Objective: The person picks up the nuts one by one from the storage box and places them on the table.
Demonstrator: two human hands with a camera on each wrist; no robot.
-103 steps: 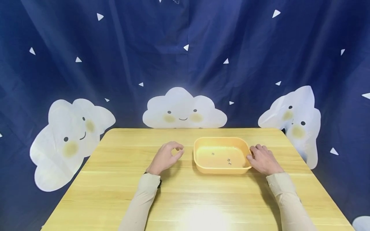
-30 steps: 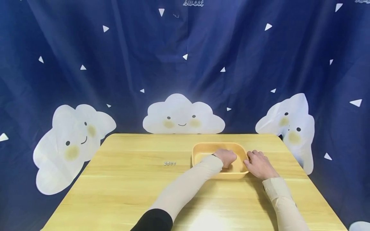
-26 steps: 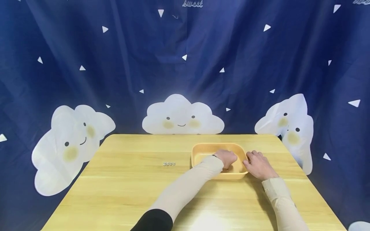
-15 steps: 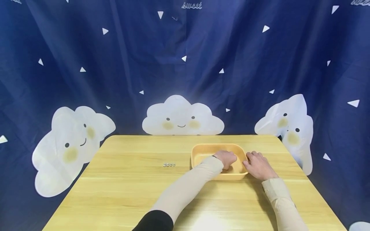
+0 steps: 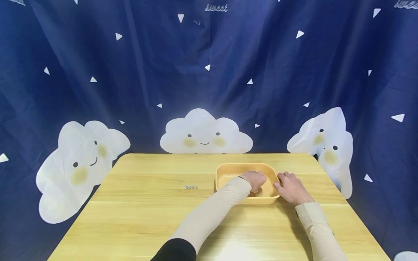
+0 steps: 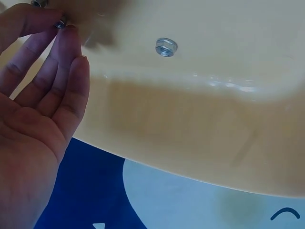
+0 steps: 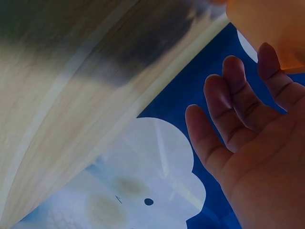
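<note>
A yellow-orange plastic tub [image 5: 235,200] stands on the table. My left hand [image 5: 254,180] reaches down into it, its back hiding the fingertips in the head view. In the left wrist view, thumb and fingertips pinch a small metal flange nut [image 6: 60,22]. Another flange nut [image 6: 166,46] lies loose on the tub floor, and a further metal piece [image 6: 39,3] shows at the top edge. My right hand [image 5: 294,187] holds the tub's right rim, thumb at the edge; the other fingers spread outside the wall in the right wrist view.
Several small nuts [image 5: 189,187] sit in a short row on the wooden table [image 5: 137,217], left of the tub. Behind the table's far edge hangs a dark blue curtain [image 5: 183,72] with white clouds.
Since the oldest frame, my left hand has moved right from the table into the tub, and the row of nuts has come into sight. Over the last second both hands stay nearly still.
</note>
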